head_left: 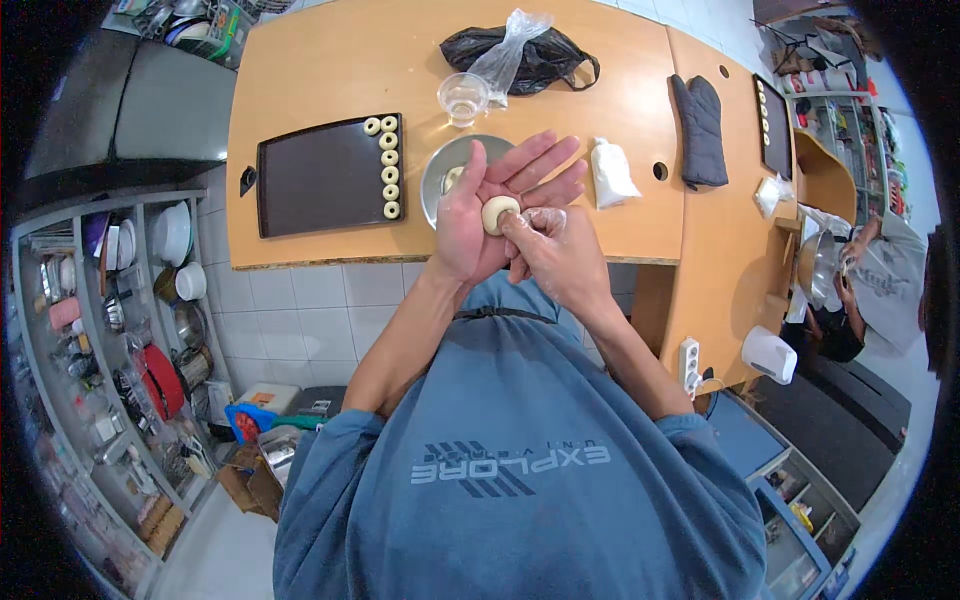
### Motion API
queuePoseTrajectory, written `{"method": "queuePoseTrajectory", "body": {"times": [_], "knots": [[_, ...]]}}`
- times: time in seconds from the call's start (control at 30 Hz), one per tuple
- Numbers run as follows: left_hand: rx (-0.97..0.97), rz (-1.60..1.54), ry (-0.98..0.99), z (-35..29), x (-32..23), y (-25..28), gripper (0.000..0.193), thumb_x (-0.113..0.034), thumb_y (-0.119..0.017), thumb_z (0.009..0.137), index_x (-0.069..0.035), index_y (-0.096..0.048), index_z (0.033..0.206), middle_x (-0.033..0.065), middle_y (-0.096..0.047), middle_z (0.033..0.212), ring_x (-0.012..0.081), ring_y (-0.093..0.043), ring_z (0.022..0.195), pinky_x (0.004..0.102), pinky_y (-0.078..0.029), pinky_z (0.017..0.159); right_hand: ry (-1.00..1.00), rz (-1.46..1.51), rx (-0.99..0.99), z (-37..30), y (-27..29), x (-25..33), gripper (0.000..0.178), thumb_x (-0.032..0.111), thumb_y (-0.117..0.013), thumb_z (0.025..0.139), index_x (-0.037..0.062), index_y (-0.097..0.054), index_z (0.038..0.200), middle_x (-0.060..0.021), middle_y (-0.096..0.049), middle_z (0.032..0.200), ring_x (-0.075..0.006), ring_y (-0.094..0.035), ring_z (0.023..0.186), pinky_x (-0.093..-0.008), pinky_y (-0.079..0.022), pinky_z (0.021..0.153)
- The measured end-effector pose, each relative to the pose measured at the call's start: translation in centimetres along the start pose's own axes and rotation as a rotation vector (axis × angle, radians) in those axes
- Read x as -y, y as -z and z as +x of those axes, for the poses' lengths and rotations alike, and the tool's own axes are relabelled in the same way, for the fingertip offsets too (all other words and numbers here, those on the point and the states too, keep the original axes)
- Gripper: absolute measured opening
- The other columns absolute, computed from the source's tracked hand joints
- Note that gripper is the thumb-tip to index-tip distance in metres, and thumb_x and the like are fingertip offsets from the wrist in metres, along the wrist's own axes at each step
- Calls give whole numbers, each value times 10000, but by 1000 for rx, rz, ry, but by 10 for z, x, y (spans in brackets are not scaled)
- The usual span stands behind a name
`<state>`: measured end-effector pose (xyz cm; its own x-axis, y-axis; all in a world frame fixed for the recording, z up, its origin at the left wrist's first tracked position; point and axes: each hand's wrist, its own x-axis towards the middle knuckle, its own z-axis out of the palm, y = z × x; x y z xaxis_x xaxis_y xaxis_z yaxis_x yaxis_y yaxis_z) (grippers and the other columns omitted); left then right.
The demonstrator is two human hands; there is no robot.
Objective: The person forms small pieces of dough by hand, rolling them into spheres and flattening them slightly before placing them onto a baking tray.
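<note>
My left hand (468, 228) is held palm up over the table's near edge, its fingers stretched out and spread. On that palm lies a small round piece of pale dough (500, 214). The curled fingers of my right hand (558, 250) close in at the dough's right side, and a fingertip presses into its middle. White flour or dough clings to the right fingers. Behind my left hand is a metal bowl (433, 190) with dough in it, partly hidden. On the left, a dark baking tray (320, 185) bears several dough rings (389, 158) along its right side.
A clear plastic cup (464, 96), a black plastic bag (545, 60), a white bag of powder (612, 175) and a grey oven mitt (702, 130) lie on the wooden table (340, 60). Another tray (773, 125) is at the far right, near a person holding a bowl (820, 270). Shelves (105, 380) stand left.
</note>
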<state>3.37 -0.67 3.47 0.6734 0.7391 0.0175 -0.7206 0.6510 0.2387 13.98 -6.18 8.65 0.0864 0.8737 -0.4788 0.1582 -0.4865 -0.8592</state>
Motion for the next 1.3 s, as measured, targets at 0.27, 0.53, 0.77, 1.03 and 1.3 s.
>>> {"method": "queuePoseTrajectory", "body": {"times": [0.27, 0.53, 0.77, 1.03, 1.3], "knots": [[47, 63, 49, -1, -7, -1, 717, -547, -173, 1061, -30, -325, 1534, 216, -333, 1577, 432, -304, 1457, 576, -207, 1227, 18, -29, -21, 2, -4, -3, 389, 239, -594, 971, -6, -636, 672, -41, -582, 528, -101, -566, 467, -265, -423, 464], [-88, 403, -136, 9, -12, -12, 805, -635, -196, 1028, -69, -137, 1597, 151, -130, 1665, 303, -182, 1522, 507, -215, 1207, 334, -146, -171, 17, 7, -11, 205, 122, -663, 895, -36, -681, 1025, -122, -671, 781, -163, -665, 723, -309, -511, 592], [-159, 848, -314, -1, -19, 3, 710, -532, -315, 1057, -46, -230, 1567, 169, -266, 1612, 275, -410, 1407, 427, -357, 1141, 548, -116, -310, 18, 8, -6, 209, 31, -660, 873, -25, -662, 1074, -139, -675, 906, -197, -683, 812, -314, -551, 627], [-318, 955, -261, -21, -23, -13, 425, -3, -689, 919, 48, -572, 1325, 158, -677, 1200, 203, -655, 1099, 312, -546, 940, 605, -205, -352, 21, 7, 0, 224, 34, -707, 847, -38, -639, 1048, -158, -704, 900, -226, -724, 791, -322, -579, 652], [-425, 936, -197, -22, -27, -10, 403, 13, -690, 914, 59, -590, 1302, 165, -679, 1182, 194, -657, 1086, 301, -545, 942, 435, -92, -284, 32, 13, 5, 206, 52, -725, 824, -42, -602, 960, -185, -712, 843, -232, -741, 779, -331, -590, 677]]}}
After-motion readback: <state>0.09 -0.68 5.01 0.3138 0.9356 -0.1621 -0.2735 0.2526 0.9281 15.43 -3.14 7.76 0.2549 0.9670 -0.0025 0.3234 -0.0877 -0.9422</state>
